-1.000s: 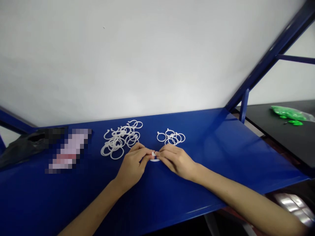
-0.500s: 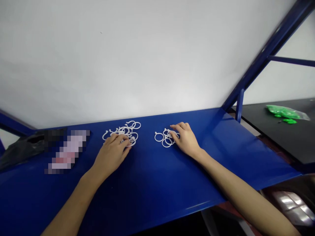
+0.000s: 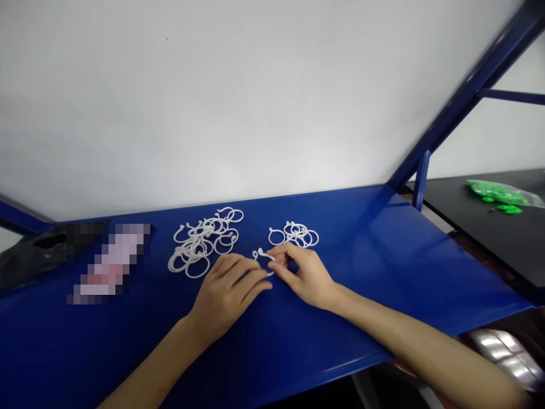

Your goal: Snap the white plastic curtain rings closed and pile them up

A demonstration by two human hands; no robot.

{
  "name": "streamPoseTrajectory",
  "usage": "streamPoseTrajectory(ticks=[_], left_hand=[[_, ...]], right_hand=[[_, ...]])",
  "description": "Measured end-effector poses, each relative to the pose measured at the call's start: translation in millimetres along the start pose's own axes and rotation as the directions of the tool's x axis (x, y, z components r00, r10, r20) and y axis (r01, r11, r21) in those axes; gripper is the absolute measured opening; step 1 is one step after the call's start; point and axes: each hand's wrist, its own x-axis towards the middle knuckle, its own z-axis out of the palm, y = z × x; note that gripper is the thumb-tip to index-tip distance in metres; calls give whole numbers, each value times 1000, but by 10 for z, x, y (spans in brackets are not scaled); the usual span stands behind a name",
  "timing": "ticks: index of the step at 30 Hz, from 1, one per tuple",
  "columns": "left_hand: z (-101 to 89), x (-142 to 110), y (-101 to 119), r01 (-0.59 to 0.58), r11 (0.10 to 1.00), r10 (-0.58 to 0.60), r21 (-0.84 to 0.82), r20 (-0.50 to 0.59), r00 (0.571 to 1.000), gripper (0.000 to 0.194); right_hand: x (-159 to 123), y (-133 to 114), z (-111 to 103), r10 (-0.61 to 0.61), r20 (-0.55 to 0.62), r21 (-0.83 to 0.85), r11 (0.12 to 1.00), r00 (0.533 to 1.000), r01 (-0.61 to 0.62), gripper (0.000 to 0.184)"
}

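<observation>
Both my hands meet at the middle of a blue shelf (image 3: 383, 261). Between them is one white plastic ring (image 3: 263, 257), still open at its ends. My left hand (image 3: 227, 295) holds its left side with curled fingers. My right hand (image 3: 304, 275) pinches its right side between thumb and forefinger. A loose pile of several open white rings (image 3: 203, 241) lies just beyond my left hand. A smaller group of several white rings (image 3: 296, 236) lies just beyond my right hand.
A blurred pink-and-white packet (image 3: 108, 264) and a black bag (image 3: 29, 261) lie at the shelf's left end. A slanted blue frame post (image 3: 460, 96) rises at the right. Beyond it, green plastic pieces (image 3: 498, 196) rest on a black table (image 3: 489, 238).
Half a second ago my hands were apart, the left on the big pile, the right on the small group. Both have come back to the middle and hold one ring together.
</observation>
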Motion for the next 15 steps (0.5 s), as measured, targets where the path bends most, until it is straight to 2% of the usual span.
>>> streamPoseTrajectory(ticks=[2,4,6,9,11,15], left_hand=[[3,1,-16,161,986,-164,-41,-71,984,10],[0,13,-29,340,935,-347,-102,-69,935,17],[-4,33,-34,482,855,-482,-190,47,875,22],[0,54,-35,595,739,-559,-315,207,803,23],[12,48,-37,600,714,-556,-362,228,799,20],[52,0,-52,504,766,-476,-400,174,862,17]], right_hand=[[7,9,-24,-16,-40,-4,1000,999,16,13],[8,8,-41,-45,-62,-7,999,997,45,14],[3,4,-44,-85,-52,-15,996,995,85,14],[-15,6,-34,-163,11,-7,987,987,163,8],[-33,16,-33,-205,63,9,979,977,204,9],[-71,51,-57,-272,146,-23,960,951,278,13]])
